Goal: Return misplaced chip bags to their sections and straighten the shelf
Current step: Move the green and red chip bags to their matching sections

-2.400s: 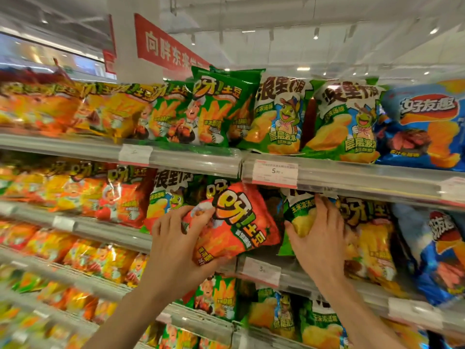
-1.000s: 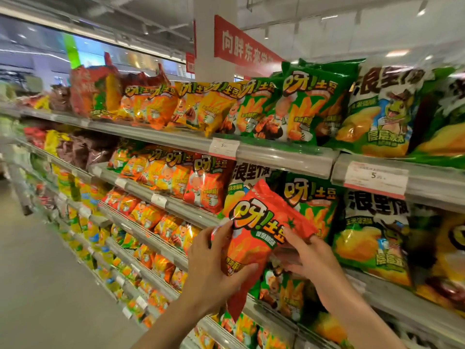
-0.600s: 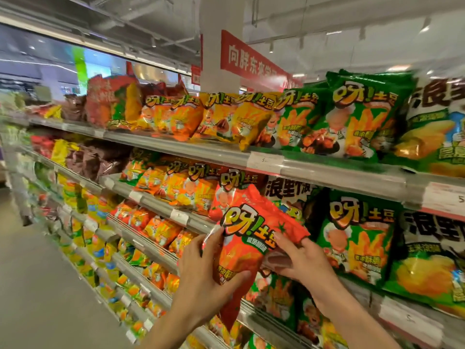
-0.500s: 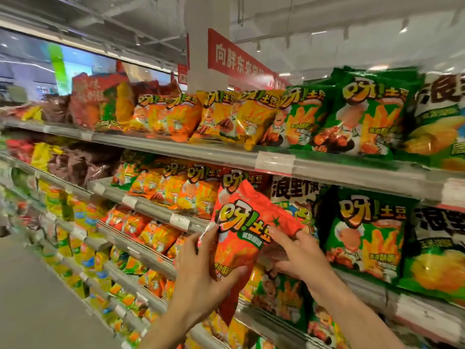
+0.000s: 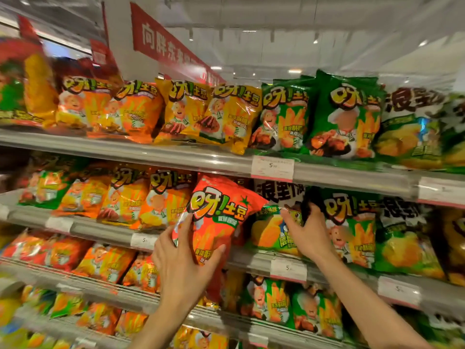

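Head view: a person's two bare hands work a supermarket snack aisle, arms reaching up from the bottom of the frame.
Left hand (image 5: 183, 258): fingers and thumb wrapped around the lower part of a red chip bag (image 5: 221, 217), thumb on the bag's front at its right edge.
Red chip bag: upright, held at the second shelf (image 5: 105, 230), between a row of orange chip bags (image 5: 141, 195) on its left and a green wavy-chip bag (image 5: 270, 222) on its right; its lower end hangs past the shelf edge.
Right hand (image 5: 305, 235): fingers curled closed over the dark gap between the green wavy-chip bag and a green fries bag (image 5: 352, 227), gripping the edge of one of them; which one cannot be told.
Top shelf (image 5: 151, 152): orange, yellow and green bags stand side by side, some leaning.
Price tags: a white-and-pink price tag (image 5: 272, 168) sits on the top shelf's rail above the red bag; a lower price tag (image 5: 288, 269) sits on the second shelf's rail, below the right wrist.
Background: a red hanging banner (image 5: 171, 44) with white characters runs overhead.
Edges: far left and bottom rows are blurred.
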